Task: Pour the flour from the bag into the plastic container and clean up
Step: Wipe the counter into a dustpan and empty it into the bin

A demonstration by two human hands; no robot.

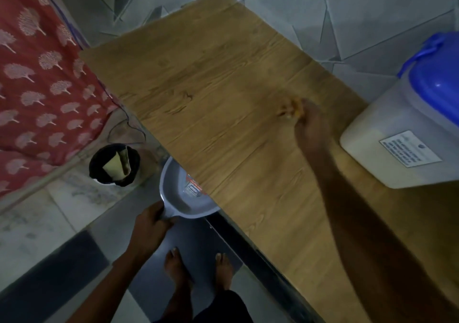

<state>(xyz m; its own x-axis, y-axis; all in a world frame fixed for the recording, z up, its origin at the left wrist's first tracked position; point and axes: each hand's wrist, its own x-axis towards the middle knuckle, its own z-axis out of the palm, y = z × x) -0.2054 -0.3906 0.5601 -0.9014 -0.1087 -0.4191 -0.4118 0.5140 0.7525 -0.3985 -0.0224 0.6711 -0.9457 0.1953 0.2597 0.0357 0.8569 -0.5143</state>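
Observation:
A translucent plastic container point(397, 133) with a blue lid point(437, 84) stands on the wooden table point(211, 94) at the right, filled with pale flour. My right hand point(310, 126) grips a small blurred yellowish cloth point(294, 110) against the tabletop beside the container. Below the table's near edge, my left hand point(151, 225) holds the handle of a grey dustpan point(183, 198), whose pan sits partly under the edge. A folded paper bag point(116, 166) lies in a black-lined bin point(114, 164) on the floor.
A red patterned fabric point(42, 86) hangs at the left. Grey tiled wall point(347, 12) runs behind the table. My bare feet point(198, 268) stand on a dark floor mat close to the table's edge.

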